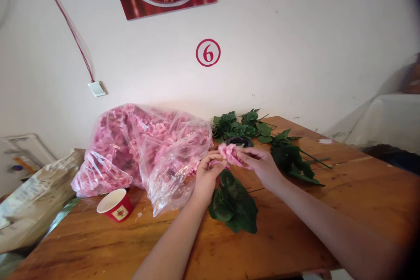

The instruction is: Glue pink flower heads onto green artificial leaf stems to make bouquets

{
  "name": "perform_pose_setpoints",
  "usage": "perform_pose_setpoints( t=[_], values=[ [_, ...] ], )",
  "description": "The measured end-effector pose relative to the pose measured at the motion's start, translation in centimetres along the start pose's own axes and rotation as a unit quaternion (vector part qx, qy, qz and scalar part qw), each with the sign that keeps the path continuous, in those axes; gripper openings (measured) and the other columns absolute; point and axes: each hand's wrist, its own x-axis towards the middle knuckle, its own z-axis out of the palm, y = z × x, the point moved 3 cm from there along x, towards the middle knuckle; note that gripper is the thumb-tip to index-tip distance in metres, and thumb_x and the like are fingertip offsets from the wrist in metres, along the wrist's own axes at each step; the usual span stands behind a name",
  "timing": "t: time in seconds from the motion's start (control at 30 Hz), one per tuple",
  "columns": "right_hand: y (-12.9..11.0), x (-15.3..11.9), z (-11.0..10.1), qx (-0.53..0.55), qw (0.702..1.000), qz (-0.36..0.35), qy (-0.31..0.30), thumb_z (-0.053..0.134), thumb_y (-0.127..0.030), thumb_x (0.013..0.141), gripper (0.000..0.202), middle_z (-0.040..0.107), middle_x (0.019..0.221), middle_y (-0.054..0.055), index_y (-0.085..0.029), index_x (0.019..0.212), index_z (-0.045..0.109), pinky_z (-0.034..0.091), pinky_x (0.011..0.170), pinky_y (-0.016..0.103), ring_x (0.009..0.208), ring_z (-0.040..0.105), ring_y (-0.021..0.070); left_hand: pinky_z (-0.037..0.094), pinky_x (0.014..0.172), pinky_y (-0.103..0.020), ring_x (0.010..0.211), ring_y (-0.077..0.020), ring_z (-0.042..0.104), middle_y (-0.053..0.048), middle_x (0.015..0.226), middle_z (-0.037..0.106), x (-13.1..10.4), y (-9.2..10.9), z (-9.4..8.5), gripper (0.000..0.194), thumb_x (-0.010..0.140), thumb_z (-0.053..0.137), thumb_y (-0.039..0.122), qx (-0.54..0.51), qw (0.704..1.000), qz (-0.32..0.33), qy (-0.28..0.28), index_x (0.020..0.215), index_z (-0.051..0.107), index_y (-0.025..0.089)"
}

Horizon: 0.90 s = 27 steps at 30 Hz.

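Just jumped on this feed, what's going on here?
A person's left hand and right hand hold a pink flower between them over a wooden table. Green leaves show just below the hands, with more greenery beyond. Left of them sits a clear bag of pink flowers; a red cup is nearby.

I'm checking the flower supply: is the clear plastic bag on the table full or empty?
Largely full: the bag bulges, and pink flowers show through most of it. Its slack near end shows fewer.
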Motion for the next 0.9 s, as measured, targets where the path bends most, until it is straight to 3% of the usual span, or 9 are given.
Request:
perform_pose_setpoints(
  t=[0.1,0.17,0.33,0.47,0.57,0.67,0.73,0.8,0.9],
  values=[
    [-1.3,-0.2,-1.6,-0.125,0.980,-0.112,0.109,0.062,-0.049,0.081,0.031,0.065,0.078,0.006,-0.022,0.093,0.074,0.047,0.059,0.034,0.068,0.055,0.0198,0.041,0.077,-0.025,0.084,-0.0143,0.057,-0.003,0.092,0.062,-0.3,1.0,-0.3,0.013,0.075,0.071,0.028,0.113,0.991,0.066,0.026,0.085,0.067,0.019],
    [-2.4,-0.8,-1.8,-0.257,0.927,-0.233,0.146,0.060,-0.041,0.085,0.024,0.064,0.078,0.007,-0.025,0.092,0.075,0.045,0.067,0.037,0.072,0.054,0.0208,0.039,0.069,-0.025,0.072,-0.0129,0.052,-0.002,0.079,0.059,-0.7,1.4,0.0,0.015,0.081,0.066,0.033,0.178,0.980,0.086,-0.011,0.081,0.066,0.018],
    [-3.0,-2.4,0.3,-0.518,0.752,-0.397,0.094,0.061,-0.027,0.086,0.019,0.064,0.073,0.005,-0.030,0.100,0.072,0.035,0.074,0.038,0.075,0.048,0.0209,0.034,0.060,-0.025,0.062,-0.0120,0.046,0.000,0.064,0.050,-1.6,1.1,1.0,0.032,0.088,0.054,0.043,0.235,0.964,0.044,-0.117,0.072,0.060,0.016],
    [-2.6,-3.4,1.5,-0.560,0.697,-0.440,0.080,0.062,-0.023,0.085,0.018,0.064,0.078,0.004,-0.030,0.100,0.069,0.033,0.077,0.040,0.076,0.046,0.0208,0.032,0.058,-0.026,0.059,-0.0117,0.043,0.001,0.059,0.046,-1.4,0.8,1.1,0.042,0.090,0.049,0.046,0.251,0.961,0.039,-0.110,0.062,0.053,0.016],
    [-2.8,-3.7,1.4,-0.508,0.730,-0.439,0.125,0.066,-0.027,0.082,0.025,0.063,0.084,0.006,-0.028,0.107,0.065,0.034,0.080,0.041,0.081,0.049,0.0226,0.030,0.053,-0.025,0.054,-0.0105,0.040,0.002,0.056,0.045,-0.9,0.9,0.7,0.042,0.091,0.047,0.050,0.171,0.984,0.008,-0.052,0.067,0.056,0.016],
    [-3.2,-3.6,1.0,-0.399,0.817,-0.390,0.143,0.069,-0.033,0.079,0.025,0.060,0.093,0.009,-0.024,0.102,0.063,0.038,0.085,0.042,0.090,0.053,0.0251,0.029,0.052,-0.024,0.050,-0.0091,0.035,0.004,0.053,0.041,-0.6,1.6,0.2,0.042,0.092,0.043,0.052,0.054,0.998,0.010,0.021,0.074,0.056,0.017],
    [-2.9,-3.2,1.5,-0.323,0.886,-0.329,0.049,0.070,-0.038,0.078,0.031,0.058,0.101,0.009,-0.024,0.105,0.061,0.041,0.089,0.043,0.100,0.053,0.0266,0.030,0.053,-0.024,0.050,-0.0089,0.035,0.004,0.052,0.041,-0.8,2.2,0.4,0.043,0.092,0.041,0.053,0.010,1.000,0.017,0.011,0.073,0.054,0.017],
    [-2.3,-2.9,2.2,-0.232,0.934,-0.255,-0.089,0.068,-0.043,0.079,0.039,0.058,0.109,0.009,-0.025,0.113,0.059,0.045,0.090,0.042,0.105,0.054,0.0266,0.031,0.054,-0.024,0.051,-0.0090,0.036,0.003,0.054,0.043,-1.1,2.5,1.0,0.045,0.091,0.043,0.054,0.015,0.998,0.003,-0.053,0.069,0.053,0.017],
    [-0.9,-2.7,3.0,-0.115,0.957,-0.151,-0.219,0.062,-0.047,0.083,0.031,0.064,0.099,0.006,-0.026,0.105,0.063,0.053,0.078,0.038,0.093,0.061,0.0241,0.031,0.053,-0.024,0.053,-0.0100,0.039,0.001,0.057,0.047,-1.9,1.9,2.0,0.042,0.087,0.051,0.051,0.058,0.980,-0.042,-0.183,0.064,0.055,0.016]
  ],
)
